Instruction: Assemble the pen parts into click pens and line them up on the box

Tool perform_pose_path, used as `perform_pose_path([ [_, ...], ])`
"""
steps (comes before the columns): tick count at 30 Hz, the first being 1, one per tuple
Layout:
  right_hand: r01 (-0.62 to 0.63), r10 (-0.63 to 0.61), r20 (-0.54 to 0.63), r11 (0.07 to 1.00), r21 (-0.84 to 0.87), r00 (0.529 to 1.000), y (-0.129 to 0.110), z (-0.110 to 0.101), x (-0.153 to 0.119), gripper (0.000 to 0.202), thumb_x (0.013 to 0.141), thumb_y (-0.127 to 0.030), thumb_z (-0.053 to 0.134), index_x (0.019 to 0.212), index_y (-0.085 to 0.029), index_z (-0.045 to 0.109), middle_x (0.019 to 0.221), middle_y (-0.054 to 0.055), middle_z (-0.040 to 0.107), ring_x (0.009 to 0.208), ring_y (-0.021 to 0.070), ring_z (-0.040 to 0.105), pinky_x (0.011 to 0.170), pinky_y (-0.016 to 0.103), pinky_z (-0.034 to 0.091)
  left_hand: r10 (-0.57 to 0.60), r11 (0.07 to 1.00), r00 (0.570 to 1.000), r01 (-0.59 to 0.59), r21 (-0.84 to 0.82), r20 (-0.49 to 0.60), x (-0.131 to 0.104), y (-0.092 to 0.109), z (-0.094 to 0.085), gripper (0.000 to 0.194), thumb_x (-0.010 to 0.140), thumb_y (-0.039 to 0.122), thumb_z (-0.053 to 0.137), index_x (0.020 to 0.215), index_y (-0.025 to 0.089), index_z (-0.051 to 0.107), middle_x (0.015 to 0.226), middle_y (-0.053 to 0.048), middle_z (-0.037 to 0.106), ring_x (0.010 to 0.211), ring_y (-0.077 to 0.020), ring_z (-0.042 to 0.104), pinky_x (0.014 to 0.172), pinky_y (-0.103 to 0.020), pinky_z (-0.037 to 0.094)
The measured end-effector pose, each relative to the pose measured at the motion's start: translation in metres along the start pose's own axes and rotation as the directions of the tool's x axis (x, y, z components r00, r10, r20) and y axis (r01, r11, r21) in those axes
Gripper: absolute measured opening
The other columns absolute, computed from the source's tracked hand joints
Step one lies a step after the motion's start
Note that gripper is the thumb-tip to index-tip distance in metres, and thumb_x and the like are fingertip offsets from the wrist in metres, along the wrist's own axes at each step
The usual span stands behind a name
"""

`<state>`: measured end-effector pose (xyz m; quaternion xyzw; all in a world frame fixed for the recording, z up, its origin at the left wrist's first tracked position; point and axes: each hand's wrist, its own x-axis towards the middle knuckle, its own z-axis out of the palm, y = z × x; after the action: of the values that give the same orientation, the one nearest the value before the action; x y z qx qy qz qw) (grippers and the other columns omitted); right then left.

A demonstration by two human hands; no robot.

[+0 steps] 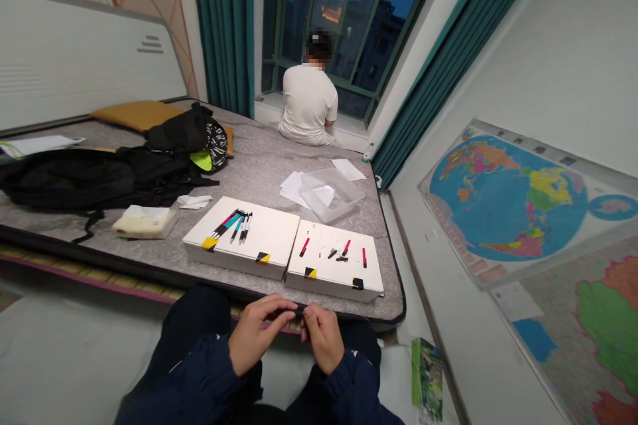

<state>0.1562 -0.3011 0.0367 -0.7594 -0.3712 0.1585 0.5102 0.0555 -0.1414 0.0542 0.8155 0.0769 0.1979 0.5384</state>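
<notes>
My left hand (pixel 259 332) and my right hand (pixel 321 335) meet above my lap, in front of the mattress edge. Between their fingertips is a small dark piece (pixel 300 311), pinched from both sides; its details are too small to make out. On the left white box (pixel 249 254) several pens (pixel 234 224) lie side by side, black, red and teal. The right white box (pixel 343 281) carries red-and-black pen parts (pixel 304 247), small black pieces (pixel 332 253) and thin clear parts. Yellow and black tape marks the front edges of both boxes.
Behind the boxes are a clear plastic bin (pixel 331 209) and white papers (pixel 292 187). A tissue pack (pixel 144 222) and a black backpack (pixel 74 178) lie left. A person in white (pixel 309 103) sits by the window. Maps hang at right.
</notes>
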Motion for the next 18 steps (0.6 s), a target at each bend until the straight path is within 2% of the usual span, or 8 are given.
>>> perform_pose_path([
  [3,0.025,-0.023,-0.043,0.999,0.037,0.999,-0.006,-0.003,-0.010,0.031,0.098,-0.044,0.046,0.084,-0.021,0.061,0.068,0.000,0.058,0.060,0.0156,0.054,0.059,0.026,0.040,-0.015,1.000,1.000,0.015,-0.010,-0.003,-0.004,0.002,0.002,0.016,0.089,0.031,0.064,0.093,0.021,0.077,0.087,-0.007,0.075,0.078,-0.0205,0.070,0.067,-0.025,0.056],
  [6,0.057,-0.056,-0.086,0.998,0.013,0.995,-0.009,-0.004,-0.020,0.038,0.098,-0.044,0.045,0.072,-0.020,0.057,0.065,0.001,0.056,0.061,0.0154,0.054,0.060,0.026,0.040,0.022,1.000,0.999,-0.022,-0.017,0.024,-0.010,0.011,0.004,0.015,0.089,0.029,0.064,0.093,0.021,0.077,0.087,-0.007,0.075,0.079,-0.0208,0.070,0.070,-0.027,0.056],
  [9,-0.050,0.063,-0.093,0.990,0.131,0.994,-0.007,0.001,-0.029,0.051,0.098,-0.051,0.040,0.060,-0.020,0.051,0.050,-0.002,0.048,0.046,0.0122,0.048,0.050,0.024,0.038,0.104,0.994,0.993,-0.103,-0.022,0.061,-0.016,0.023,0.005,0.016,0.090,0.024,0.062,0.095,0.022,0.076,0.090,-0.007,0.074,0.085,-0.0215,0.070,0.076,-0.028,0.056],
  [12,-0.173,0.198,-0.052,0.937,0.303,0.979,-0.006,0.007,-0.039,0.055,0.095,-0.062,0.038,0.062,-0.020,0.050,0.044,-0.004,0.045,0.036,0.0095,0.040,0.039,0.021,0.033,0.169,0.986,0.984,-0.169,-0.012,0.058,-0.024,0.031,0.006,0.016,0.090,0.022,0.061,0.096,0.021,0.076,0.091,-0.008,0.074,0.087,-0.0216,0.070,0.077,-0.029,0.056],
  [16,-0.067,0.110,-0.098,0.927,0.370,0.989,-0.016,0.008,-0.059,0.040,0.091,-0.058,0.052,0.080,-0.020,0.055,0.059,-0.002,0.054,0.048,0.0117,0.052,0.045,0.022,0.042,0.231,0.971,0.972,-0.233,0.054,0.040,-0.039,0.038,0.006,0.016,0.091,0.022,0.060,0.097,0.021,0.075,0.088,-0.007,0.074,0.083,-0.0211,0.070,0.075,-0.029,0.056],
  [18,-0.009,0.057,-0.125,0.936,0.353,0.990,-0.021,0.009,-0.071,0.035,0.091,-0.054,0.056,0.082,-0.020,0.056,0.063,-0.002,0.055,0.051,0.0127,0.054,0.048,0.023,0.045,0.263,0.960,0.963,-0.266,0.082,0.055,-0.050,0.041,0.006,0.017,0.092,0.023,0.059,0.097,0.021,0.075,0.084,-0.007,0.074,0.079,-0.0203,0.070,0.073,-0.027,0.055],
])
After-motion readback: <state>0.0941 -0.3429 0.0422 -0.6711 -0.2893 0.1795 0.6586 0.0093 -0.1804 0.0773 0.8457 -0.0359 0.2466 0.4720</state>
